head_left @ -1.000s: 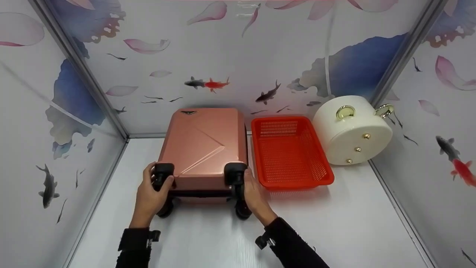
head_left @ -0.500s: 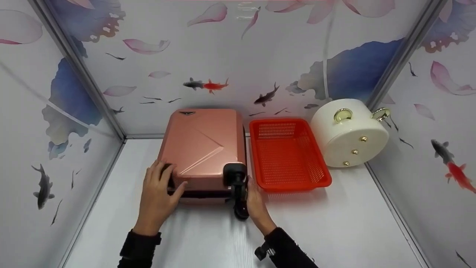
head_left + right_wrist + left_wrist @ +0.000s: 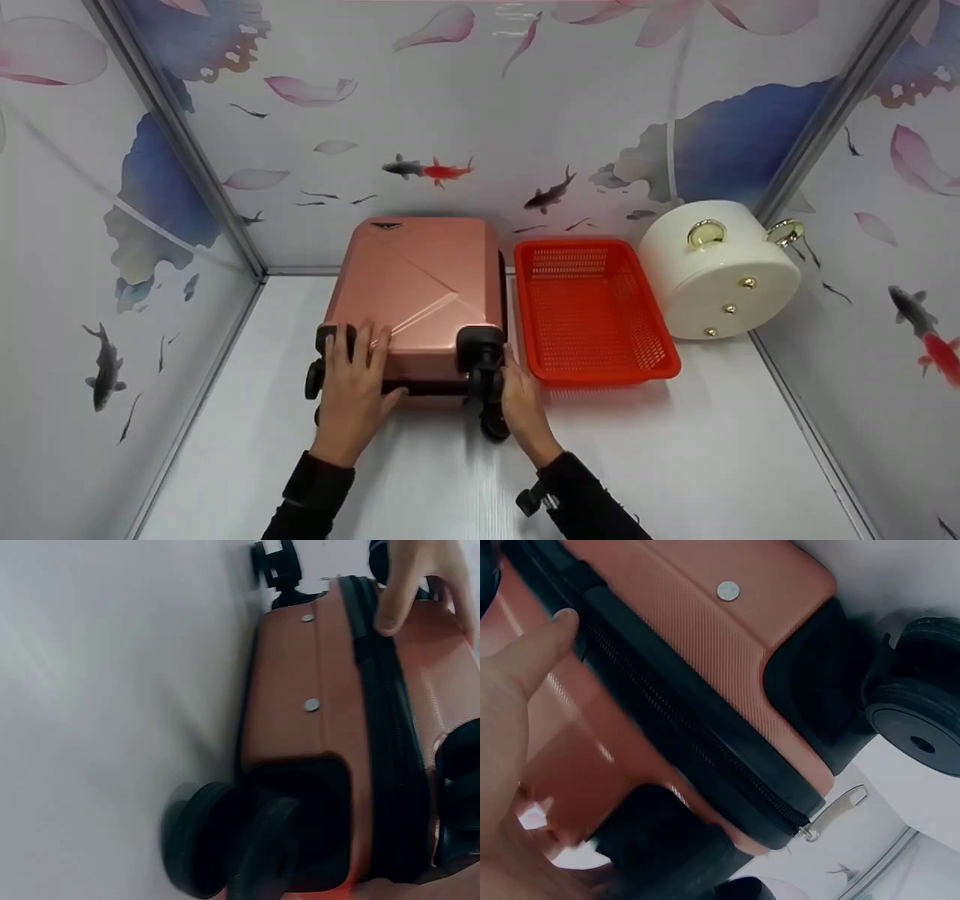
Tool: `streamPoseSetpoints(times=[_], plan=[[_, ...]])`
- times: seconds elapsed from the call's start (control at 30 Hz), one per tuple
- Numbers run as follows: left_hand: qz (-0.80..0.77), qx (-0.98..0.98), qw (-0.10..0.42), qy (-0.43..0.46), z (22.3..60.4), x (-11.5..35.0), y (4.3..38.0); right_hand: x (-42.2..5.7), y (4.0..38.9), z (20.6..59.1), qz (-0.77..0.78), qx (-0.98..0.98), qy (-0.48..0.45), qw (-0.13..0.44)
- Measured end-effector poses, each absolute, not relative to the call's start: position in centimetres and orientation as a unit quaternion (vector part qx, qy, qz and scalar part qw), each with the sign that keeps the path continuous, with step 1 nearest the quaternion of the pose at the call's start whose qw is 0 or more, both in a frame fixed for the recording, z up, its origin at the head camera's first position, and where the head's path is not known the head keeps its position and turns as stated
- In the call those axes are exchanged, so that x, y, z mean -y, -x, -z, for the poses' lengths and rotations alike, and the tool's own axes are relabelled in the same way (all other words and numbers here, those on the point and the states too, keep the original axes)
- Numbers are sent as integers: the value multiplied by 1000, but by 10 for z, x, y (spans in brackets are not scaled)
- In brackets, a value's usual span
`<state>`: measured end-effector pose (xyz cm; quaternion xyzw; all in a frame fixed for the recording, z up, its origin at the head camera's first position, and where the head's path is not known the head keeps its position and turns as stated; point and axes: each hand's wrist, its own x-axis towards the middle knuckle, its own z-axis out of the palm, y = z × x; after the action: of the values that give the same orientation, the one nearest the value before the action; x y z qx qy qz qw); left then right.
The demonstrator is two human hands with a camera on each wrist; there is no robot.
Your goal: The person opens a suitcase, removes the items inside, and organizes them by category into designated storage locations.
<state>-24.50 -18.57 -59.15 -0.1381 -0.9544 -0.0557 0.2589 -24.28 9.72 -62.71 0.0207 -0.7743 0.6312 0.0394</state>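
Observation:
A pink hard-shell suitcase (image 3: 420, 285) lies flat with its wheeled end toward me. My left hand (image 3: 351, 394) rests on the left front corner, fingers spread over the shell and a black wheel mount. In the left wrist view, its thumb (image 3: 544, 645) touches the dark zipper (image 3: 667, 705) around the suitcase's edge, with a metal zip pull (image 3: 840, 814) at the corner. Against the right-hand caster wheels (image 3: 487, 390) lies my right hand (image 3: 523, 405), its visible finger straight along their outer side. The other fingers of that hand are mostly hidden.
Right of the suitcase sits a red plastic basket (image 3: 600, 379) with perforated walls. Beyond it, a cream round case (image 3: 720, 255) with gold ring handles and gold studs leans in the back right corner. Printed wall panels (image 3: 465, 97) enclose the white floor (image 3: 600, 450) at back and sides.
My left hand has let go of the left wheel and shifted right onto the suitcase's front corner, fingers spreading over the shell. The right hand stays beside the right wheels.

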Motion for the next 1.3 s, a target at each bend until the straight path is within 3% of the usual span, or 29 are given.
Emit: streamPoseSetpoints(times=[0.4, 0.8, 0.9, 1.13, 1.3], plan=[[82, 949, 276, 126, 597, 178, 248, -92, 237, 612, -686, 725, -44, 39], [117, 912, 375, 117, 612, 175, 254, -97, 234, 617, -729, 680, -45, 61], [139, 905, 384, 122, 607, 174, 257, -96, 234, 630, -678, 729, -3, 93], [223, 891, 389, 71, 581, 185, 258, -90, 230, 657, -601, 797, 56, 24], [329, 852, 407, 12, 566, 205, 259, -92, 236, 656, -577, 814, 55, 39]])
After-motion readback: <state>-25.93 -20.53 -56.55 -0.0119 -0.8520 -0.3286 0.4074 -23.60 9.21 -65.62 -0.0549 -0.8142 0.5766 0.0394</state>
